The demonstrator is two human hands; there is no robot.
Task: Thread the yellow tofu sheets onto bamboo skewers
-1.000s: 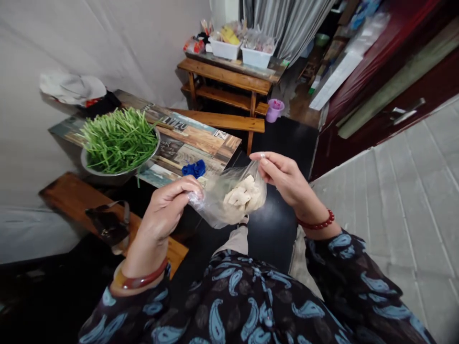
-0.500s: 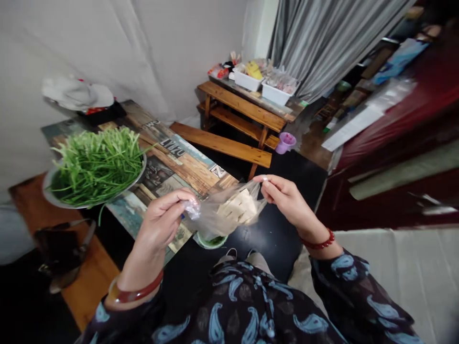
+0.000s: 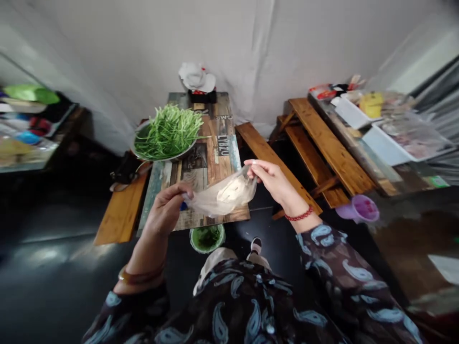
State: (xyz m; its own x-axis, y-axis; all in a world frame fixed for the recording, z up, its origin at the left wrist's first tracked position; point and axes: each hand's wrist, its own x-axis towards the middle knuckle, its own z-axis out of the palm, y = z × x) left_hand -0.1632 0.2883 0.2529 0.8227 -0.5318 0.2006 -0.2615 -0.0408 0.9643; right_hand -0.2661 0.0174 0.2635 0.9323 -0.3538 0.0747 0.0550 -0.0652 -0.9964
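Observation:
A clear plastic bag [image 3: 206, 201] is stretched between my two hands, above the near end of the patterned table [image 3: 224, 165]. Inside it, toward the right, lie pale cream-coloured flat pieces [image 3: 234, 190] whose kind I cannot make out. My left hand [image 3: 168, 205] pinches the bag's left end. With thumb and forefinger, my right hand [image 3: 267, 177] grips the upper right edge. Beyond them, a large bowl [image 3: 135, 150] heaped with long green stalks [image 3: 172, 131] sits on the table's left side.
A white cap [image 3: 195, 76] rests on a dark box at the table's far end. Wooden benches [image 3: 272, 157] flank the table. Below its near edge stands a bin [image 3: 207, 239] with green scraps. White tubs [image 3: 389, 143] and a purple bucket [image 3: 362, 209] are at right.
My view has swung left, and the table now lies straight ahead. Both hands still hold the bag, which has come over the table's near end. A second table shows at far left.

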